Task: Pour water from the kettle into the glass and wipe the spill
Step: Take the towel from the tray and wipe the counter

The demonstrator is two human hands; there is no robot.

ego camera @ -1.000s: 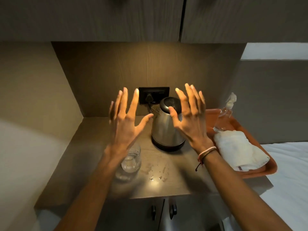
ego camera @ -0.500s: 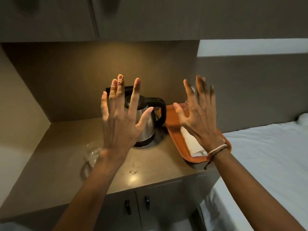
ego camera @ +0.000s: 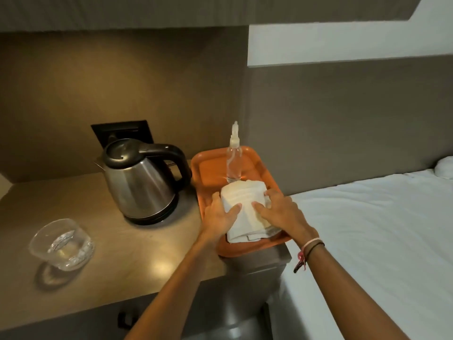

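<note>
A steel kettle (ego camera: 139, 182) with a black lid and handle stands on its base at the back of the counter. A clear glass (ego camera: 62, 244) holding water sits near the counter's left front. A folded white towel (ego camera: 245, 207) lies in the orange tray (ego camera: 208, 165) on the right. My left hand (ego camera: 218, 217) grips the towel's left side, thumb on top. My right hand (ego camera: 282, 212) grips its right side, thumb on top too. No spilled drops are visible on the counter from this angle.
A clear spray bottle (ego camera: 234, 158) stands in the tray just behind the towel. A black wall socket (ego camera: 122, 131) sits behind the kettle. A bed with a white sheet (ego camera: 372, 241) borders the counter's right. Cabinet doors with dark handles (ego camera: 123, 320) lie below the counter.
Both hands dropped from raised, fingers spread, down onto the towel in the tray and closed on its sides. The view swung right toward the tray and bed.
</note>
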